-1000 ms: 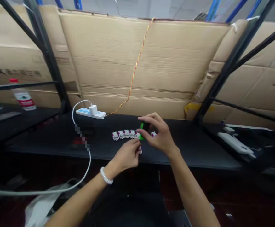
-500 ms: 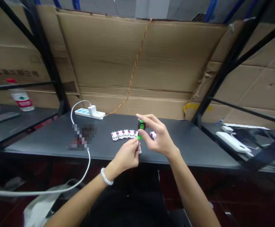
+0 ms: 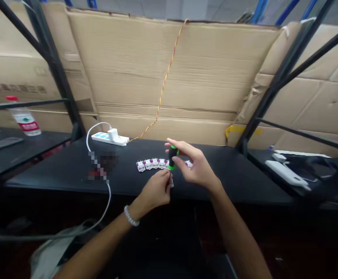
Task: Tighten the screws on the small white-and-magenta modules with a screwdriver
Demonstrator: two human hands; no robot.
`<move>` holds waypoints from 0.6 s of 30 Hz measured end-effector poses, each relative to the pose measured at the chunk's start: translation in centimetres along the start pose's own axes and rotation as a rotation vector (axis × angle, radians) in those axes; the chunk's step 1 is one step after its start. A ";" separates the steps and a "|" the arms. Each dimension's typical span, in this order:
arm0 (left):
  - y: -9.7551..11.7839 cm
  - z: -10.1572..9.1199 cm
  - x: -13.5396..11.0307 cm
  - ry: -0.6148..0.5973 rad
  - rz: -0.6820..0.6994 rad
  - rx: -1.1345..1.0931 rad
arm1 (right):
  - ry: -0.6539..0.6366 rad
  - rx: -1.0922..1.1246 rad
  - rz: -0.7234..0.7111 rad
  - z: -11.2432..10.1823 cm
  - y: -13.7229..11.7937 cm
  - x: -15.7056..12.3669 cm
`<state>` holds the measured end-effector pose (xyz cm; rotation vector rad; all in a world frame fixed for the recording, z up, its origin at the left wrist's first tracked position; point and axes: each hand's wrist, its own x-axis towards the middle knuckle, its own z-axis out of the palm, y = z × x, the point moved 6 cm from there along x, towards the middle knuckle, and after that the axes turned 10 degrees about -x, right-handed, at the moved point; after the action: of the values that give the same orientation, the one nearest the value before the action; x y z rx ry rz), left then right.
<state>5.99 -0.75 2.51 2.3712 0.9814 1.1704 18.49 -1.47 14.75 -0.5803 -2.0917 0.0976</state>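
1. R hand (image 3: 197,164) pinching green-black screwdriver (image 3: 172,157), held upright, so tip points down at the piece.
2. L hand (image 3: 155,190) pinching small white connector (image 3: 171,183), just near of the row, keeping it steady.
3. Other connectors (image 3: 153,164) lined up on black surface (image 3: 229,190), handy to reach.

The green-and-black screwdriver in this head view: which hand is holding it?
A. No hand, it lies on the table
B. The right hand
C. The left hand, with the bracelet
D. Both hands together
B. The right hand holds the green-and-black screwdriver in its fingers, while the left hand, with the bead bracelet, pinches a small white module.
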 end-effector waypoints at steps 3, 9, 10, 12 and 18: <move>0.0 0.0 0.0 -0.002 -0.008 -0.016 | 0.083 -0.129 0.002 -0.6 -0.1 0.1; 0.0 0.1 0.0 0.000 -0.012 -0.002 | -0.004 0.027 -0.015 0.1 -0.2 -0.1; 0.0 0.1 0.0 -0.005 -0.011 0.001 | 0.006 0.046 -0.018 0.2 -0.1 -0.2; 0.0 0.1 0.0 -0.002 -0.012 0.007 | 0.093 -0.004 -0.013 -0.1 0.2 -0.2; 0.0 0.1 0.0 -0.020 -0.026 -0.005 | 0.084 0.003 0.027 -0.1 0.8 -0.4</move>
<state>6.09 -0.75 2.45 2.3541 0.9983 1.1364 19.07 -0.95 14.27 -0.6008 -2.0023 0.0898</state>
